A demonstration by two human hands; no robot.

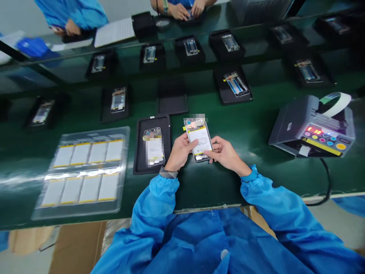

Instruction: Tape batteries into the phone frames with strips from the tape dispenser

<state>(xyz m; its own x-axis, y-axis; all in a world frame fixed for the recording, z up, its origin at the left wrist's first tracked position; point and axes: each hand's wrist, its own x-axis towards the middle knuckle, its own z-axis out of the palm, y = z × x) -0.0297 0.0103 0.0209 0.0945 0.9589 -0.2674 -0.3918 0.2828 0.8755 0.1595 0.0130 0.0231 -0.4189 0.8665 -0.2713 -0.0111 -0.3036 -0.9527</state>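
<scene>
Both the left hand (pixel 180 152) and right hand (pixel 226 155) clamp a phone frame (pixel 196 127), battery (pixel 200 140) fitted; eight loose batteries (pixel 88 152) lie in a clear tray (pixel 85 132) at left.

Phone assembly (pixel 199 139) held over the workbench (pixel 248 121), centre. Left of it, a mat (pixel 138 152) bearing a second assembly (pixel 154 146); further left, a battery tray (pixel 81 173). Right, a tape dispenser (pixel 312 127). Further mats (pixel 232 83) lie in rows beyond.
</scene>
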